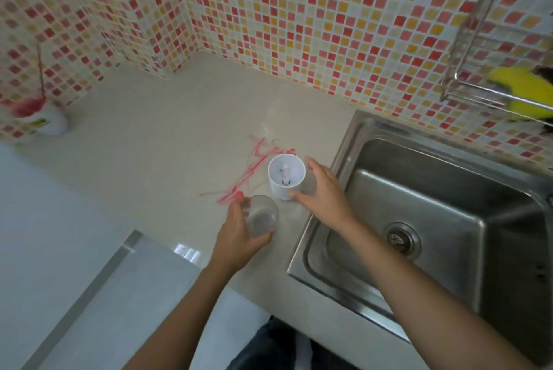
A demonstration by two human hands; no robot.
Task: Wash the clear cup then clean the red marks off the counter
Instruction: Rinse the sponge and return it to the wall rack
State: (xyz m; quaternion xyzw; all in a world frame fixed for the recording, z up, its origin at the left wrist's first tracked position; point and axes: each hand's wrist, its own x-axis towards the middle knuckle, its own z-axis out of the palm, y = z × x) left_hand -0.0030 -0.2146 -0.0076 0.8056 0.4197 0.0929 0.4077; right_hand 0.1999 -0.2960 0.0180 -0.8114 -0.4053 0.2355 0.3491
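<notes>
Two hands are at work on the counter (167,136), both just left of the sink (443,220). Your left hand (236,238) grips the clear cup (263,218), fingers and thumb curled round its wall; the cup stands upright on the counter, near the sink's left rim. Your right hand (323,190) is spread wide, fingers straight, its thumb and fingertips beside the white cup (286,175), which stands between the clear cup and the wall, also left of the sink; whether they touch the cup you cannot tell. Something small lies inside the white cup, too blurred to name. The red marks (254,172) streak the counter further left of the sink, running from behind the white cup down to the clear cup. Above the sink's far right corner a wire rack (466,64) holds a yellow sponge (523,91).
</notes>
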